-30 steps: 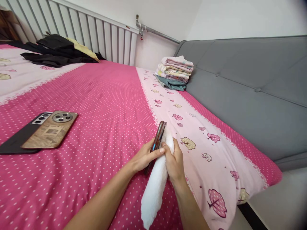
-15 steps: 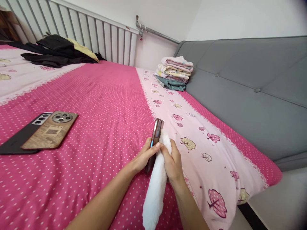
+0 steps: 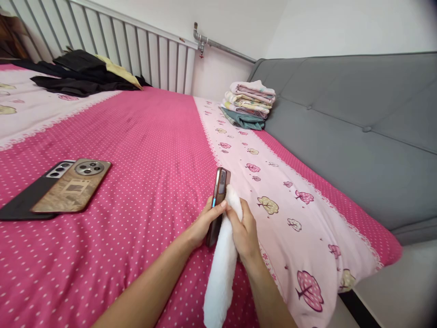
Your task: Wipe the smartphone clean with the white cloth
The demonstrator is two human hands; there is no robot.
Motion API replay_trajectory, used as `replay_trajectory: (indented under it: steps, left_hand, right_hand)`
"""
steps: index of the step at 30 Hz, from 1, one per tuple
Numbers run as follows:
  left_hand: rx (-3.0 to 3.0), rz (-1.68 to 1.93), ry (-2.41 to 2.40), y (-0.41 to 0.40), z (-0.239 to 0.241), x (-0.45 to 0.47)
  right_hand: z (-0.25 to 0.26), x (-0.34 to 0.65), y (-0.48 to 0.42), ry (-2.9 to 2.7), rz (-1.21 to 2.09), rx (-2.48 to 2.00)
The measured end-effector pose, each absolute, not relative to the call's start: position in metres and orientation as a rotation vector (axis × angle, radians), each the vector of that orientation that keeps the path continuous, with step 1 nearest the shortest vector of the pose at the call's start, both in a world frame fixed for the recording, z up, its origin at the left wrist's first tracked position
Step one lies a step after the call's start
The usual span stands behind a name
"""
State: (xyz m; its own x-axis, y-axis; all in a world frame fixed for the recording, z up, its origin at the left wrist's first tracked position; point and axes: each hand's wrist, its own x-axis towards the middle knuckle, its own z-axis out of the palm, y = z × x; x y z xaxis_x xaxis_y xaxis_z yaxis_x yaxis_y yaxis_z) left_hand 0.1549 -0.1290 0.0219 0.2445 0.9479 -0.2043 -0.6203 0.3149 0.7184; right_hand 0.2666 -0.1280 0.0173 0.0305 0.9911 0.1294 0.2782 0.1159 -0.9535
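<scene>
My left hand is closed around a phone in a brown case, held on edge above the bed. The thumb lies across the phone's side, and the other fingers are mostly hidden behind it. My right hand grips a white fluffy cloth and presses its upper end against the phone's back, just below the camera area. The rest of the cloth hangs down toward me. Left of my hands, a gold phone with a round camera ring overlaps a black phone, both face down.
A pink dotted bedspread with printed trees covers the bed. Folded cloths are stacked against the grey headboard. Dark clothes lie near the white radiator. The bed's edge drops off at lower right.
The brown-cased phone has tilted slightly and shifted a little left. My right hand and the cloth's top have moved slightly left with it. The other phones have stayed put.
</scene>
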Motion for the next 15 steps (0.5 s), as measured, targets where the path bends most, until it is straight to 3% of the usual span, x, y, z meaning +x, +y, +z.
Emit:
replay_trajectory:
  steps: [15]
  left_hand:
    - [0.345, 1.281, 0.521, -0.1215, 0.0261, 0.1487]
  right_hand:
    - [0.0228, 0.259, -0.1334, -1.582, 0.98, -1.294]
